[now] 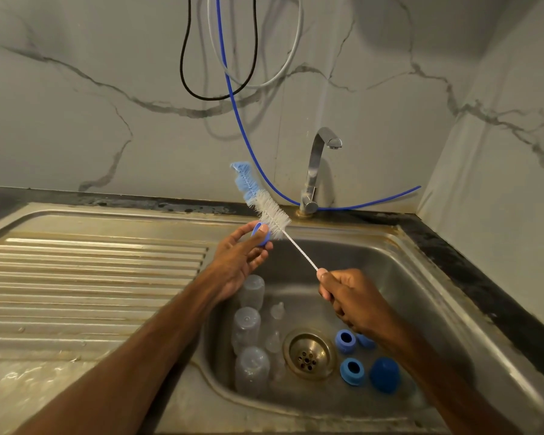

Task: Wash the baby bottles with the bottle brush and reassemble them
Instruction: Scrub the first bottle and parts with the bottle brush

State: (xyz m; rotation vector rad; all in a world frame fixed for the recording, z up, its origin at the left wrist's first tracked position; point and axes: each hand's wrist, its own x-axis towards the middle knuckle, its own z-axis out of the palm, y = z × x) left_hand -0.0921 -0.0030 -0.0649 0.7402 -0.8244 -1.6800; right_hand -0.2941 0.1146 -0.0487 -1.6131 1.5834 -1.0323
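My left hand (237,262) pinches a small blue bottle part (261,235) above the sink's left rim. My right hand (352,298) grips the handle end of the bottle brush (269,211), whose white and blue bristles point up and left and touch the blue part. Three clear bottles (247,328) lie in the steel sink basin (390,271), with clear teats (277,312) beside them. Right of the drain lie two blue rings (345,340) (352,370), a blue cap (384,375) and another blue piece (365,341) partly hidden by my right arm.
The drain (308,353) sits in the basin's middle. A ribbed, wet draining board (91,277) lies to the left. The tap (316,171) stands behind the basin, shut off, with a blue hose (248,142) and cables hanging down the marble wall.
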